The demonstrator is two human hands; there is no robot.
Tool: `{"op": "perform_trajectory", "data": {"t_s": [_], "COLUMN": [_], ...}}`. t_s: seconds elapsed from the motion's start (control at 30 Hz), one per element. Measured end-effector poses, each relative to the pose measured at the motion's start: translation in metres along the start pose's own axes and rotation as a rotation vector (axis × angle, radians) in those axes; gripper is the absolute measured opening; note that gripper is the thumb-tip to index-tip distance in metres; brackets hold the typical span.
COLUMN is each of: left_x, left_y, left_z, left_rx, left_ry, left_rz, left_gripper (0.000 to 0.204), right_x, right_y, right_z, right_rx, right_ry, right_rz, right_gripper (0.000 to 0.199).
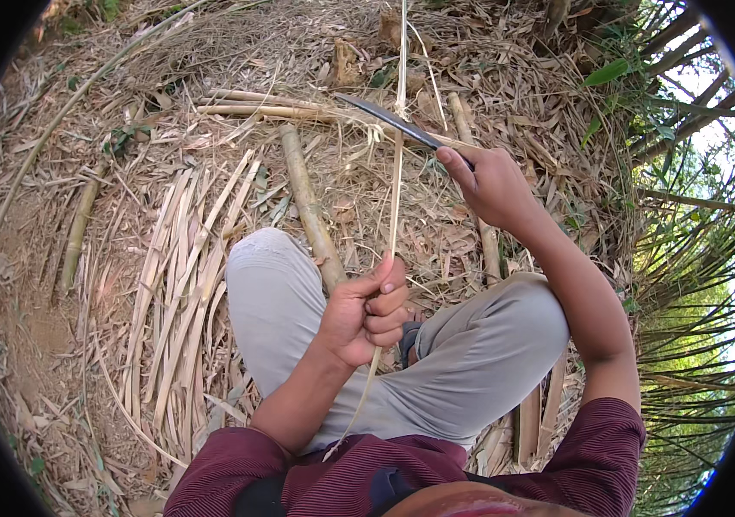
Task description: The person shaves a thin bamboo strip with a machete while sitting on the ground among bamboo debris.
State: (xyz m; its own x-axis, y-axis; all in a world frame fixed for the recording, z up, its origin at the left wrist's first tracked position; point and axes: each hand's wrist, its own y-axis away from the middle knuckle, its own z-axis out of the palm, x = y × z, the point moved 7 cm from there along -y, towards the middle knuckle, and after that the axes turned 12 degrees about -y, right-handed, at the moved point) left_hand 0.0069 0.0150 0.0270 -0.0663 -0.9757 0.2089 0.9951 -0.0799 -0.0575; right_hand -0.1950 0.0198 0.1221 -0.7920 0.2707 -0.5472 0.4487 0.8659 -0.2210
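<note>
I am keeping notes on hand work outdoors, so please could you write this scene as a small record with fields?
Left hand: closed around a long pale strip
Right hand: gripping a dark curved knife
Knife position: blade across the strip, beyond the left hand
Person: seated, knees bent, grey trousers
Left side: loose flat strips lying on the ground
Ahead: a thick pole on dry leaf litter
Right edge: green stalks
</note>
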Motion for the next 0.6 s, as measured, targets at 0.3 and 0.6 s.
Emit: {"op": "perform_trajectory", "data": {"t_s": [0.3, 0.6], "left_x": [0.023, 0.102], "left_y": [0.021, 0.108], "left_z": [-0.038, -0.055], "left_rx": [0.315, 0.811], "left_ry": [-0.270, -0.777], "left_rz": [-0.097, -0.021], "left_gripper": [0.036, 0.035], "right_x": [0.023, 0.003], "right_y": [0.017, 0.026], "right_z": [0.038, 0.072], "right_rx": [-0.415, -0.743], "right_ry": [-0.255, -0.369], "right_rz": [0.388, 0.267], "right_gripper": [0.060, 0.022]}}
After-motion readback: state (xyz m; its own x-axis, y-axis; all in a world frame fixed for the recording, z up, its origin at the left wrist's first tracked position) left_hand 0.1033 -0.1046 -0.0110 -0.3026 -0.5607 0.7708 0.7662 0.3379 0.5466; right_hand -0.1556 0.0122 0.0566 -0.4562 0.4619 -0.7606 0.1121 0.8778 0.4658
